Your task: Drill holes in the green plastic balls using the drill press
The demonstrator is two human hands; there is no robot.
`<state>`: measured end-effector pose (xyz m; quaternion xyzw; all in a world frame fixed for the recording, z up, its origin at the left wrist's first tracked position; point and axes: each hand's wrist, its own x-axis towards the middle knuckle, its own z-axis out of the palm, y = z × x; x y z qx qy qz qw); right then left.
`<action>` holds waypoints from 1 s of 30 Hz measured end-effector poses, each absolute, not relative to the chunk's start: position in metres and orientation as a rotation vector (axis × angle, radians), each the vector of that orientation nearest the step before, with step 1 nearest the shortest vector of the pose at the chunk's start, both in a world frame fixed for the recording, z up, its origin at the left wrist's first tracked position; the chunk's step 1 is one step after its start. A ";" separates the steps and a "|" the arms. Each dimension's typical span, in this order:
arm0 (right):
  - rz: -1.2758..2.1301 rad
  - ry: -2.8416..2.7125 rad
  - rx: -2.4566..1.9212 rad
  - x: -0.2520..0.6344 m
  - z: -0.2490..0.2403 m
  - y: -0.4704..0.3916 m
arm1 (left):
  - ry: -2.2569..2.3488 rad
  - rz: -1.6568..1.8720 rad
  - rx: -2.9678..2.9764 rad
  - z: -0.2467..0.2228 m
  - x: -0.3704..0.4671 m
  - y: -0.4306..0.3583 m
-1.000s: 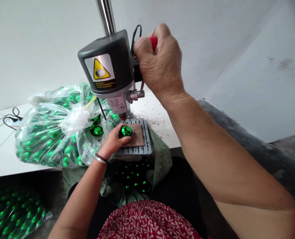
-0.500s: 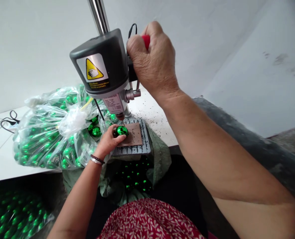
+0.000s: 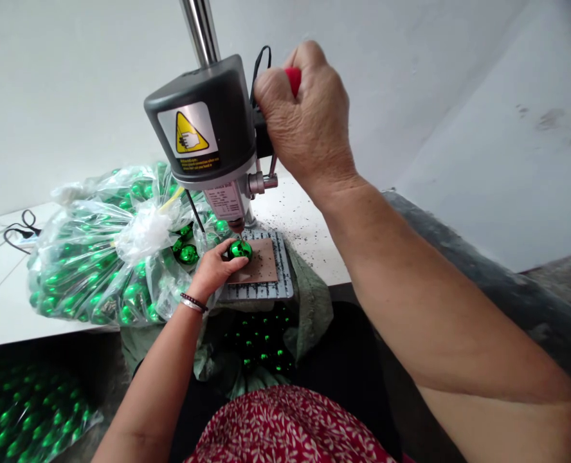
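A shiny green ball (image 3: 241, 249) sits on a brown board (image 3: 265, 262) laid over the slotted base plate (image 3: 284, 283) of a bench drill (image 3: 232, 116). Fingers and thumb of my left hand (image 3: 217, 265) grip the ball from its left side. Straight above the ball is the drill's chuck (image 3: 236, 226); whether the bit touches the ball I cannot tell. Up to the right, my right hand (image 3: 309, 116) is wrapped around the red handle (image 3: 293, 80) of the drill's lever, which is mostly hidden by the fist.
Clear plastic bags of green balls (image 3: 97, 257) crowd the table's left side. More balls lie in a green sack (image 3: 309, 315) under the base and a bag (image 3: 29, 411) at lower left. Dark shavings dot the white table (image 3: 309, 222). A power cord (image 3: 18, 235) lies far left.
The view has shifted slightly, so the drill and hands appear a little further right. The chuck looks slightly closer to the ball. Both hands keep their grips.
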<state>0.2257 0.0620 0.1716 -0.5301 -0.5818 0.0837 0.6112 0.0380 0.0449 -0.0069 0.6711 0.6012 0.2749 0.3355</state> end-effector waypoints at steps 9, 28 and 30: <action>0.230 -1.324 -1.197 0.226 0.172 0.064 | 1.469 0.753 1.896 -0.009 0.045 0.046; 0.140 -1.332 -1.175 0.226 0.162 0.052 | 1.418 0.743 1.662 -0.015 0.050 0.041; 0.092 -1.361 -1.140 0.227 0.157 0.044 | 1.389 0.743 1.668 -0.015 0.050 0.041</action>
